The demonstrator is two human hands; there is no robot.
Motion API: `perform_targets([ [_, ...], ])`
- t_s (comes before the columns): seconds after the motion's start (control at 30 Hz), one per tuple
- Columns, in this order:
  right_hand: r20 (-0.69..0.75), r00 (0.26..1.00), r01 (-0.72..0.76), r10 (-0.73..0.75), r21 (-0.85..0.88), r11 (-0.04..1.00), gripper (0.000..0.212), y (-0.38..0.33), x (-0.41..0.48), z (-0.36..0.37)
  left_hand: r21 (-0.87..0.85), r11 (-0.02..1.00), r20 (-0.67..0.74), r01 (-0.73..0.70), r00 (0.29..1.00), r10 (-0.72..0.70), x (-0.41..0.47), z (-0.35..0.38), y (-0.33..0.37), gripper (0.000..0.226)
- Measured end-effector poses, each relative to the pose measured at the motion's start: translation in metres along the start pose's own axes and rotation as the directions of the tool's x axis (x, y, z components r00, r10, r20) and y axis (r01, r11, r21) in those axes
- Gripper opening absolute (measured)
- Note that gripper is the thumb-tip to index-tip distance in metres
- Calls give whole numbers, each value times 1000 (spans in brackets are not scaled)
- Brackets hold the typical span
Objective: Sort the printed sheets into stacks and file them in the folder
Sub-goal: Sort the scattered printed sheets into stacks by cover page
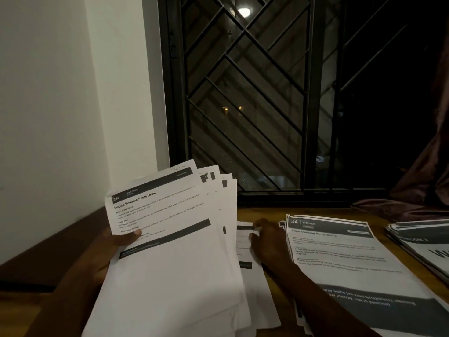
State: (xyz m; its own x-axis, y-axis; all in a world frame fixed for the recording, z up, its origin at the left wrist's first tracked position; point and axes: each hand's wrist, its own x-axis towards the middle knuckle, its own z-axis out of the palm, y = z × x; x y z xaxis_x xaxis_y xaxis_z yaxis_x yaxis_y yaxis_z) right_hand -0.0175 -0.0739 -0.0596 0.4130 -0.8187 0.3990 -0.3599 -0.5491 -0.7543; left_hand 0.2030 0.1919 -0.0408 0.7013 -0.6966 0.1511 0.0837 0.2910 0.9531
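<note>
**Wooden tabletop under barred window: sorting in progress**

Dim room, wooden tabletop (257, 212) below a dark window grille (243, 93).

Found in left hand (114, 242): fanned bundle (175, 251), raised off the tabletop, gripped with thumb across the top page and fingers beneath.

Found under right hand (264, 242): single sheet (244, 249), lying flat between bundle and kitchen stack (340, 251). Fingertips bent onto its upper edge; pinching or merely pressing, not determinable.

Second stack (425, 242) at far right, apart from the first. No folder sighted.

Judged step: placing the single sheet on its proper stack.

Recommended:
- Read the heading before moving.
- Slide flat toward the kitchen stack only if the category matches.
- Square edges on landing, since that stack already sits splayed along its left side.
- Keep the left grip firm; loosely fanned pages likely to slip.
- Avoid dragging the right forearm across the kitchen stack.
</note>
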Motion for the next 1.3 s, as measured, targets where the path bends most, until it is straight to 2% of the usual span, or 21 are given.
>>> perform_targets([
  [0.03, -55, 998, 43, -41, 42, 998, 6, -3, -1, -3, -33, 999, 39, 4, 999, -3, -3, 8, 1, 53],
  [0.07, -54, 998, 47, -37, 199, 979, 13, -11, -4, -9, -76, 997, 72, 16, 997, -10, -4, 12, 1, 47],
  [0.1, 43, 999, -28, 11, 418, 908, 26, -21, -6, -15, -109, 994, 94, 24, 995, -13, -6, 15, 3, 46],
  [0.13, 210, 977, -146, 29, 566, 811, 35, -29, -8, -20, -125, 992, 96, 21, 995, -9, -8, 19, 4, 45],
  [0.17, 365, 931, -242, -4, 625, 742, 40, -36, -10, -24, -132, 991, 87, 18, 996, -7, -10, 22, 5, 45],
  [0.23, 508, 856, -297, -94, 634, 714, 34, -46, -18, -29, -162, 986, 90, 36, 996, -22, -12, 24, 6, 46],
  [0.3, 490, 866, -285, -98, 646, 708, 23, -50, -25, -29, -174, 983, 102, 63, 994, -45, -14, 27, 7, 47],
  [0.47, 315, 948, -251, 37, 673, 696, 9, -47, -23, -30, -213, 974, 102, 75, 993, -55, -16, 29, 8, 46],
  [0.6, 255, 967, -199, 26, 681, 705, 14, -48, -22, -36, -212, 974, 106, 84, 992, -62, -18, 34, 10, 51],
  [0.77, 253, 967, -189, 17, 673, 716, 17, -47, -21, -35, -210, 974, 108, 81, 992, -59, -21, 39, 13, 43],
  [0.87, 216, 974, -204, 73, 677, 707, 19, -45, -19, -35, -200, 979, 67, 44, 997, -31, -22, 38, 14, 43],
  [0.93, 108, 980, -199, 168, 625, 755, 27, -38, -15, -37, -199, 980, 17, -7, 1000, 11, -21, 32, 15, 45],
  [1.0, 23, 981, -185, 193, 418, 889, 31, -23, -10, -36, -204, 978, -11, -46, 999, 45, -21, 25, 15, 49],
  [1.07, 36, 987, -159, 155, 218, 963, 35, -13, -9, -33, -220, 974, 2, -47, 999, 49, -21, 24, 15, 50],
  [1.13, 54, 994, -98, 93, 85, 992, 37, -4, -9, -24, -226, 974, 43, -21, 999, 31, -21, 28, 14, 51],
  [1.23, 79, 995, -54, 63, -117, 992, 26, -3, -9, -17, -230, 972, 97, 41, 995, -19, -21, 33, 12, 55],
  [1.3, 88, 994, -51, 67, -174, 983, 44, -1, -9, -16, -227, 972, 99, 60, 994, -38, -19, 33, 11, 55],
])
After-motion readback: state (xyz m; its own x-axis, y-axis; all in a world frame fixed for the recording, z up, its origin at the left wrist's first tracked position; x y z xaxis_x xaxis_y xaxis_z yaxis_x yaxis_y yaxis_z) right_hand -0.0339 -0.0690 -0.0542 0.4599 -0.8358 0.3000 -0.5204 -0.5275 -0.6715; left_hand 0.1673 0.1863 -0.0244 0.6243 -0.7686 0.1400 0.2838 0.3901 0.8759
